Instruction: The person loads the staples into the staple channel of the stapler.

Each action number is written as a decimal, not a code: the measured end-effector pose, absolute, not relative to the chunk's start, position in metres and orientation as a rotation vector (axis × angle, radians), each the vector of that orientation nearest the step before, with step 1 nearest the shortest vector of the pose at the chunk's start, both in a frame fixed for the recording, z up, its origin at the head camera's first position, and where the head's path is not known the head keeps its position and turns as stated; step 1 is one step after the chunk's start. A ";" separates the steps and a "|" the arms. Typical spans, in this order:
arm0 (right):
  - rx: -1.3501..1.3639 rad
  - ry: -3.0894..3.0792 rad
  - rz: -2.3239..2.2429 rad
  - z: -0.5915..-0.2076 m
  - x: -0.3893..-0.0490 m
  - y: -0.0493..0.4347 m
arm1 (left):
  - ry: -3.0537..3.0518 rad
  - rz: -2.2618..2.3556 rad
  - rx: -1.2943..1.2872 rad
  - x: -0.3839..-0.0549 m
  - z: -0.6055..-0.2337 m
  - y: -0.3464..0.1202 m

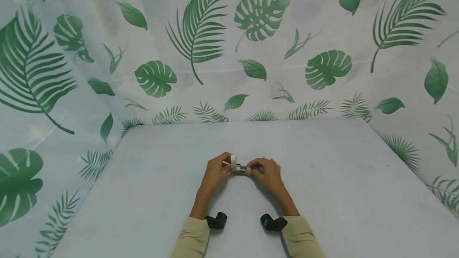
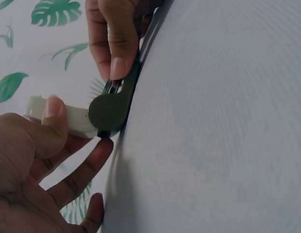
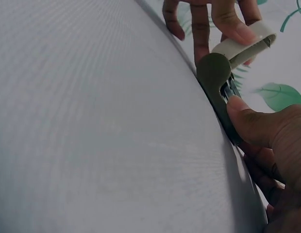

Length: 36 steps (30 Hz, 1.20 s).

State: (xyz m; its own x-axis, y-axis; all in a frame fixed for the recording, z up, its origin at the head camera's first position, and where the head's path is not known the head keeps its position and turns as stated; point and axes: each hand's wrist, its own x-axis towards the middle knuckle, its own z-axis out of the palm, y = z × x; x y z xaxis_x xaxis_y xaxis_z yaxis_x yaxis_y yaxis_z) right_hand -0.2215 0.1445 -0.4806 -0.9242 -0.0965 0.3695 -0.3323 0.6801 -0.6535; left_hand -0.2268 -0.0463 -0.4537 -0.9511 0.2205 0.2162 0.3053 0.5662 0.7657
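Observation:
Between the hands, low over the white tabletop, is a small hinged gadget (image 1: 240,172) of a kind I cannot tell. Its dark olive body (image 2: 111,110) has a round end, from which a cream lever (image 2: 78,119) swings up. A shiny metal strip (image 3: 228,88) lies in the body beside the hinge. With thumb and fingers my left hand (image 1: 216,170) pinches the cream lever, its other fingers spread below. My right hand (image 1: 268,173) grips the far end of the olive body, thumb on top by the metal strip and fingers behind it.
A white-covered table (image 1: 165,194) spreads out around the hands. Behind and beside it hang white curtains (image 1: 215,86) printed with green leaves. Black wrist cameras (image 1: 217,221) sit on both wrists, at the cuffs of beige sleeves (image 1: 193,234).

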 end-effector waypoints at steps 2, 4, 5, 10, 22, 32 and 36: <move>0.345 -2.587 1.092 -0.480 -0.222 0.143 | -2.707 -1.243 -0.456 -0.227 -0.452 -0.043; 0.348 -2.590 1.083 -0.479 -0.222 0.143 | -2.715 -1.137 -0.466 -0.226 -0.450 -0.041; 0.349 -2.591 1.079 -0.479 -0.222 0.143 | -2.716 -1.084 -0.473 -0.226 -0.448 -0.039; 0.345 -2.590 1.080 -0.478 -0.222 0.142 | -2.716 -0.823 -0.486 -0.222 -0.444 -0.033; 0.330 -2.614 1.064 -0.480 -0.222 0.142 | -2.665 -0.520 -0.495 -0.213 -0.441 -0.022; 0.321 -2.604 1.073 -0.478 -0.221 0.142 | -2.649 -0.456 -0.491 -0.213 -0.442 -0.018; 0.317 -2.597 1.096 -0.477 -0.220 0.141 | -2.648 -0.399 -0.496 -0.214 -0.443 -0.017</move>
